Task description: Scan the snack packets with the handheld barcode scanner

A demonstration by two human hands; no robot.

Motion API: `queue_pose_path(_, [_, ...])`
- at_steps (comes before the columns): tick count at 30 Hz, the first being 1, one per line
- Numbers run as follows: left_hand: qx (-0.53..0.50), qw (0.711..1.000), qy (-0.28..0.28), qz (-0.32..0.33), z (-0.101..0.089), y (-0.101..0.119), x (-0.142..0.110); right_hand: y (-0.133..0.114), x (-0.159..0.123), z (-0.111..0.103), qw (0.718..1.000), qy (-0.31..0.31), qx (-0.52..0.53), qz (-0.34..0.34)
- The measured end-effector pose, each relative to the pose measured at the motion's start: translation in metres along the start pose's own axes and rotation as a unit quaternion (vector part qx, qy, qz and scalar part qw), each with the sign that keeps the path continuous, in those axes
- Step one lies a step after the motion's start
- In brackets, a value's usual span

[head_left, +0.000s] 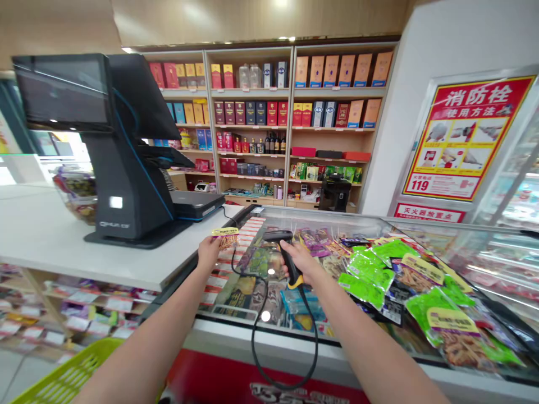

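My left hand holds up a small snack packet with a yellow label by its lower edge. My right hand is closed around the grip of a black and yellow handheld barcode scanner. The scanner's head tilts toward the packet, with a small gap between them. A black coiled cable hangs from the scanner down past the front of the glass-topped freezer. Both hands are above the freezer's glass, over piled packets.
A black POS terminal stands on a white counter to the left. Bright green snack packets lie heaped at the right. Wooden shelves of boxed liquor and wine stand behind, near a red fire-hydrant poster. A green basket sits at bottom left.
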State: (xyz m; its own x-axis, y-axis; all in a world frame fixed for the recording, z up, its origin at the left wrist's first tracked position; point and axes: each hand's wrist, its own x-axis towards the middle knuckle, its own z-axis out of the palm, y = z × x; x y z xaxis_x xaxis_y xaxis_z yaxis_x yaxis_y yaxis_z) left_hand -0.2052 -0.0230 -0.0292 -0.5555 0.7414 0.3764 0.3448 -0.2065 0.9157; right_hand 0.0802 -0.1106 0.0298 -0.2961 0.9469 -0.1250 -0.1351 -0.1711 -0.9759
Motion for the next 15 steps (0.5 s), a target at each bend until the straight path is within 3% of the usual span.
queue_pose_path(4, [0.227,0.974,0.004,0.017,-0.027,0.003,-0.002,0.018,0.015,0.027,1.000,-0.026,-0.015,0.006])
queue_pose_path(8, [0.374,0.926,-0.042,0.007,-0.026,0.016,-0.013,0.017,0.016,0.030,0.999,-0.021,-0.021,0.010])
queue_pose_path(11, [0.412,0.910,-0.043,0.037,-0.018,0.026,-0.022,0.010,0.012,0.021,1.000,-0.011,-0.011,0.003])
queue_pose_path(15, [0.381,0.917,-0.050,0.110,0.003,0.039,-0.029,0.002,0.001,-0.003,1.000,0.013,0.006,-0.015])
